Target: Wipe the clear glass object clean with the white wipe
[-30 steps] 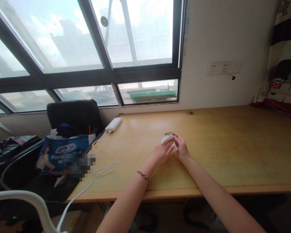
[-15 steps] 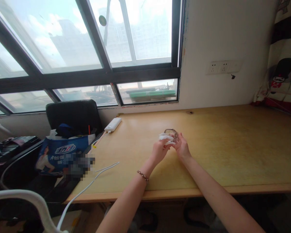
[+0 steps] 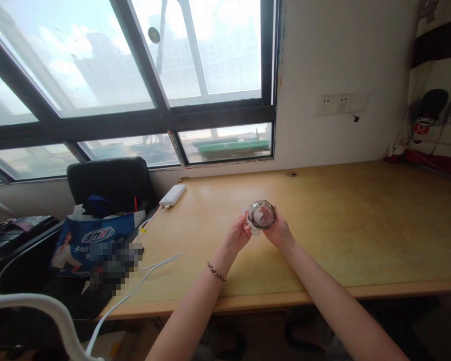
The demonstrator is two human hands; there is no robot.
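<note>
Reaching out from the near edge, two bare forearms meet above the middle of the smooth, pale wooden desk (image 3: 323, 235). A thin beaded bracelet (image 3: 216, 271) circles the left wrist. The left hand (image 3: 237, 234) pinches a crumpled white cloth (image 3: 252, 228) against the side of a small round glass cup (image 3: 262, 214), fingers closed narrowly on the cloth. The right hand (image 3: 280, 233) cups the glass from below and the right, fingers wrapped around its curved wall. The glass is clear with a brownish tint, its round mouth tilted toward the camera and some white showing inside; it is held just above the desk. Left of the hands a white cable (image 3: 150, 273) snakes over the desk edge. Farther back lies a flat white power bank (image 3: 172, 195) with rounded corners. Beside the desk a black padded chair (image 3: 110, 180) carries a glossy blue bag (image 3: 93, 238). Beyond, dark window frames (image 3: 154, 120) meet a plain white wall with sockets (image 3: 336, 104).
</note>
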